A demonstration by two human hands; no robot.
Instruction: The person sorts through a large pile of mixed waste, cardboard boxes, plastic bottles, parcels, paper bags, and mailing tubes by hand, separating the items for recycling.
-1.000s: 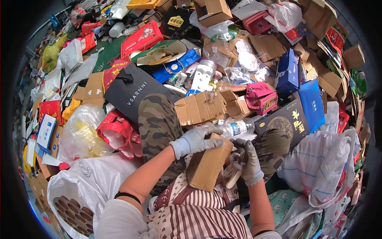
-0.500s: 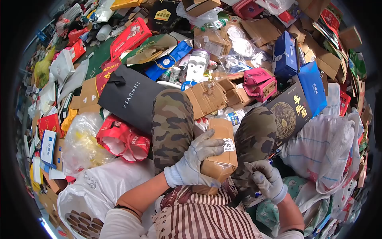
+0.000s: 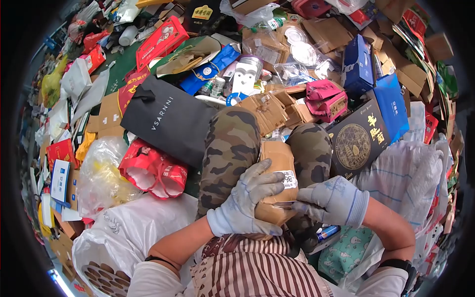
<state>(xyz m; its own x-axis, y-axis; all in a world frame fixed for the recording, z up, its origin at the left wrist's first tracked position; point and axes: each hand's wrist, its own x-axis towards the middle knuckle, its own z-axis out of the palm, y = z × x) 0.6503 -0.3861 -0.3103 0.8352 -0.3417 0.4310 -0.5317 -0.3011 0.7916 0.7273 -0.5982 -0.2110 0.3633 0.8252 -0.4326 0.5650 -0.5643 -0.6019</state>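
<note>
- Left grip (image 3: 250,198) spreads over the cardboard box (image 3: 281,197), fingers across its upper face and thumb down by the near end: it has hold of the box!
- Right grip (image 3: 331,200) is the big mover: half a second ago it stood off to the side, and now it's in at the box's right edge, fingers bent and bunched together. Anything pinched in there? Cannot tell; the fingertips are hidden.
- And the box itself? Up over the lap, between the camouflage-clad knees, near end towards the striped apron (image 3: 257,267), white label (image 3: 288,179) showing just beyond the left fingers.
- Look at those knees, too: drawn closer together than a moment ago, flanking the box snugly.
- What does it mean for the work? Both grips are at the box now, so this looks like a two-handed job, the left steadying, the right busy along the edge.
- All around, the heap waits: black paper bag (image 3: 166,123) beyond the left knee, black box with gold print (image 3: 354,143) beyond the right, both untouched by either grip.
</note>
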